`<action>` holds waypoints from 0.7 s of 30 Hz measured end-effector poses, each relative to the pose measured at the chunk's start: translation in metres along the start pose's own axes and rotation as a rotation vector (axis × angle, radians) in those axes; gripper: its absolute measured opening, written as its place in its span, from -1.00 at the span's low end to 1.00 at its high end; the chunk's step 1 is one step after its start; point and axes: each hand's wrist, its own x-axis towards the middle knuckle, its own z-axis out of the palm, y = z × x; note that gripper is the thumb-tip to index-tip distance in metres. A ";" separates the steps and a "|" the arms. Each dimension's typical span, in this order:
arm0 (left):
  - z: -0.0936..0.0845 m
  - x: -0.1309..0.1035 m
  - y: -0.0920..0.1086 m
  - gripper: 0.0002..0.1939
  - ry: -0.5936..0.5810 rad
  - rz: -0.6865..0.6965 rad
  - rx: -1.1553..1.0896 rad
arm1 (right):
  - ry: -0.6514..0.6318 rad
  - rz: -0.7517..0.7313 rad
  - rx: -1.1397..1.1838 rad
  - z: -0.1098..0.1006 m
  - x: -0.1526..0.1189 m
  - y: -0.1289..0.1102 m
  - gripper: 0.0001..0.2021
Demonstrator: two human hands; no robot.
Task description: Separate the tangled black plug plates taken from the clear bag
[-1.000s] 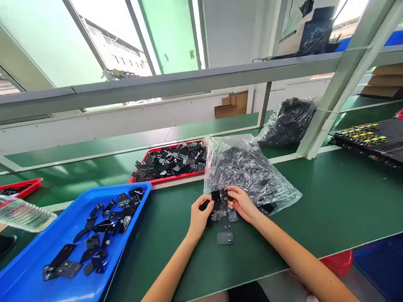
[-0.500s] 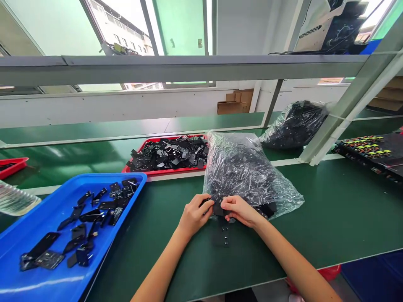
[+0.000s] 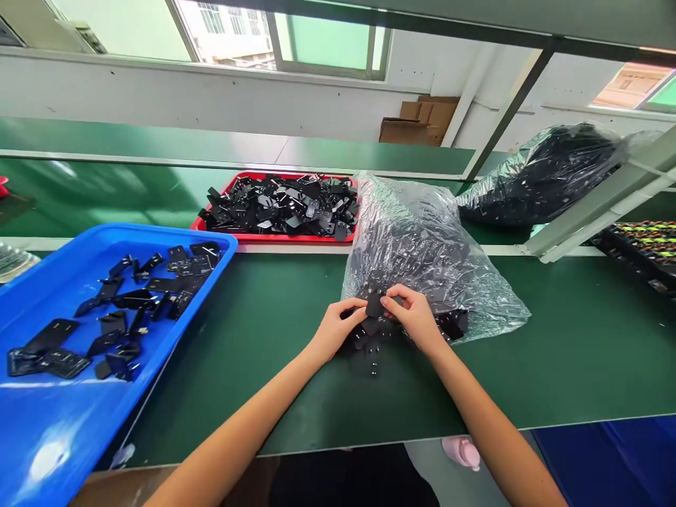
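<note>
Between my two hands is a small flat black plastic part (image 3: 374, 305), held up just in front of the bag's mouth. My left hand (image 3: 338, 327) pinches its left edge with thumb and forefinger. My right hand (image 3: 415, 317) grips its right side, also between thumb and fingertips. A clear plastic bag (image 3: 422, 246) full of black parts lies right behind the hands, with some parts (image 3: 453, 324) spilling from its opening. Below the hands, a few small shiny pieces (image 3: 374, 367) lie on the green table; their exact kind is too small to tell.
A blue tray (image 3: 211, 299) with scattered black parts stands at the left. Behind it, a red tray (image 3: 274, 238) is heaped with black pieces. A second filled bag (image 3: 549, 176) leans near a metal post (image 3: 596, 204). Stacked black trays (image 3: 644, 253) stand far right.
The view has tipped downward, so things appear higher in it. The black part is now raised and shows its flat face between my fingertips.
</note>
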 end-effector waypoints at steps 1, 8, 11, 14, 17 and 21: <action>0.001 0.001 -0.002 -0.76 -0.013 -0.039 -0.065 | 0.005 -0.033 -0.057 0.000 0.000 -0.001 -0.79; -0.001 0.007 -0.006 -0.65 0.007 -0.116 -0.205 | 0.036 -0.049 -0.100 0.003 -0.001 -0.008 -0.81; 0.000 0.007 -0.005 -0.67 0.008 -0.111 -0.197 | 0.057 -0.023 -0.040 0.003 -0.001 -0.006 -0.83; 0.001 0.006 -0.006 -0.73 0.026 -0.108 -0.189 | 0.056 0.004 0.030 0.004 -0.001 -0.002 -0.80; 0.002 0.005 -0.008 -0.77 0.039 -0.107 -0.193 | 0.063 0.026 0.082 0.006 -0.002 0.000 -0.78; 0.003 0.005 -0.008 -0.74 0.026 -0.115 -0.203 | 0.098 0.031 0.133 0.012 -0.005 0.000 -0.80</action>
